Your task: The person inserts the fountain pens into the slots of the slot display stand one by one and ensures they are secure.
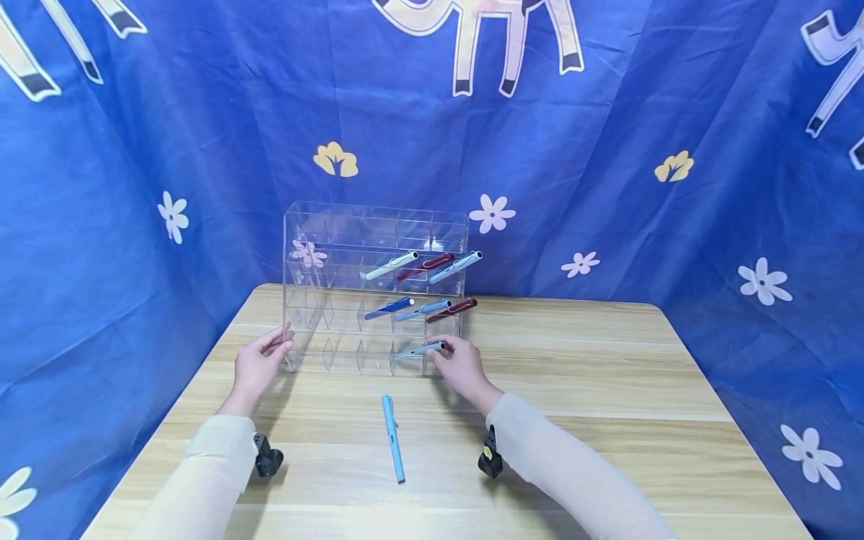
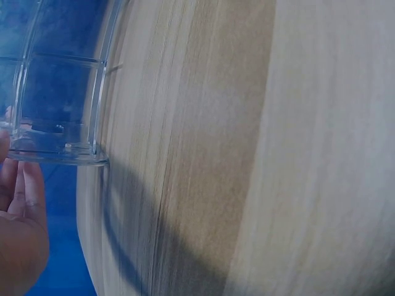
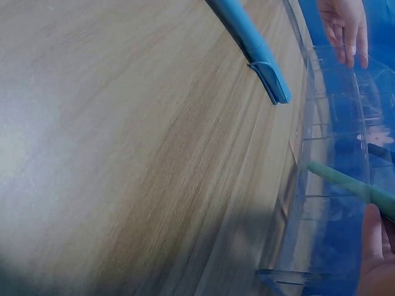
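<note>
A clear acrylic pen rack [image 1: 344,217] with several rows of compartments stands on the table. My left hand [image 1: 259,364] grips its left side wall, thumb and fingers on either side of the panel [image 2: 62,157]. At the bottom row, my right hand [image 1: 466,367] pinches the outer end of a pale green pen [image 1: 415,351]; the other end reaches into a compartment. In the right wrist view, the thumb lies against this green pen [image 3: 339,177], while the remaining fingers are partly cut off. A light blue pen [image 1: 393,439] lies on the table in front of the rack.
Higher in the rack rest a mint pen [image 1: 391,265], dark red pens [image 1: 425,267] [image 1: 452,310], light blue pens [image 1: 455,266] [image 1: 424,310] and a dark blue pen [image 1: 389,308], their ends sticking out. A blue patterned cloth [image 1: 574,187] hangs behind the wooden table [image 1: 574,375].
</note>
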The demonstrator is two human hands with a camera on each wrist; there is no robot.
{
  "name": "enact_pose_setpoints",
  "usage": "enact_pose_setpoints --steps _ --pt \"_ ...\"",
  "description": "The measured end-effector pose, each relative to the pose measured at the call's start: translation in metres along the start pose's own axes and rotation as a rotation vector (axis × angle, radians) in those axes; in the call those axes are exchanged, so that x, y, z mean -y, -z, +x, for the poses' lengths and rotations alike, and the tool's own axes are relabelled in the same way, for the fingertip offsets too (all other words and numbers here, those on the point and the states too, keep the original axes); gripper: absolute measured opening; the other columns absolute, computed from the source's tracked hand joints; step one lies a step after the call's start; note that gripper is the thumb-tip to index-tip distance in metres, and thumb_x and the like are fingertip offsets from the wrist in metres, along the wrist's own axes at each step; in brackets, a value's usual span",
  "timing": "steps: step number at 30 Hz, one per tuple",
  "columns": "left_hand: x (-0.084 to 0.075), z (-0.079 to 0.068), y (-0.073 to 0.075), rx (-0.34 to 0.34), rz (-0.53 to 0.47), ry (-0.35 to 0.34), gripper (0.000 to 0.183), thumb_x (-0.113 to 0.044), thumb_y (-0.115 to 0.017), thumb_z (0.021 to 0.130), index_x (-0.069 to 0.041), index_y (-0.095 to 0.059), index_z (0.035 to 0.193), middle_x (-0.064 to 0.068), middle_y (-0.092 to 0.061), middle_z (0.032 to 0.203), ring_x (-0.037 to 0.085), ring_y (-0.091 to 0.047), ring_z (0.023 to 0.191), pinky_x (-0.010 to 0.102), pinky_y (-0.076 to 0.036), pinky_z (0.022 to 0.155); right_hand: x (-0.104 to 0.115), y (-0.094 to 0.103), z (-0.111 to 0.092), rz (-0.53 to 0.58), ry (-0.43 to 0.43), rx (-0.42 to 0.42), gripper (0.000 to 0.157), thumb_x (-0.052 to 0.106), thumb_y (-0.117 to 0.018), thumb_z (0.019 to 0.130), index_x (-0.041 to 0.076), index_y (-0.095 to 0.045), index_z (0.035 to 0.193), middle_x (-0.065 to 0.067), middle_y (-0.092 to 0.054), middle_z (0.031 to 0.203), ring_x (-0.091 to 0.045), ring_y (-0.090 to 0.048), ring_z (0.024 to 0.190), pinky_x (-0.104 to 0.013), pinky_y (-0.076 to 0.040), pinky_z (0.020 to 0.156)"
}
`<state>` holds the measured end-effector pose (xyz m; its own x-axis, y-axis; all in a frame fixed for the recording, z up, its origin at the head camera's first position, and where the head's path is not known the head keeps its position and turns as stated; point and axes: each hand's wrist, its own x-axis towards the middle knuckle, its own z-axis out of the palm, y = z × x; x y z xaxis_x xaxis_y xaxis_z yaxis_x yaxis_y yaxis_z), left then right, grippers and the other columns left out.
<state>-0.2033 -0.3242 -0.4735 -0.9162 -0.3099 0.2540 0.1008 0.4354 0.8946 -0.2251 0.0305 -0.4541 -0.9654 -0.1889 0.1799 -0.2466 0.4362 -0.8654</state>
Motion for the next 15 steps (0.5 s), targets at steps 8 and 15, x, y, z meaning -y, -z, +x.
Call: enact_pose_setpoints --steps 8,15 --pt "0.0 0.0005 -0.0016 -0.004 -0.002 -0.008 0.038 -0.004 -0.063 0.092 0.006 -0.055 0.128 0.025 -0.06 0.115 -0.012 -0.057 0.085 0.005 -0.046 0.078 -0.0021 0.0037 -0.0006 -0.027 0.009 0.019 0.028 0.014 -0.071 0.087 0.009 -0.068 0.114 -0.004 -0.069 0.101 -0.017 -0.064 0.088 -0.026 -0.055 0.077" --pt "-0.003 -0.0007 -0.0001 0.006 0.014 0.006 0.039 -0.008 -0.063 0.093 0.003 -0.055 0.129 0.023 -0.06 0.117 -0.006 -0.061 0.087 0.005 -0.047 0.076 0.0004 0.01 -0.0028 -0.077 0.022 0.029 0.035 0.019 -0.072 0.087 0.009 -0.065 0.12 -0.003 -0.068 0.096 -0.016 -0.063 0.087 -0.028 -0.055 0.076"
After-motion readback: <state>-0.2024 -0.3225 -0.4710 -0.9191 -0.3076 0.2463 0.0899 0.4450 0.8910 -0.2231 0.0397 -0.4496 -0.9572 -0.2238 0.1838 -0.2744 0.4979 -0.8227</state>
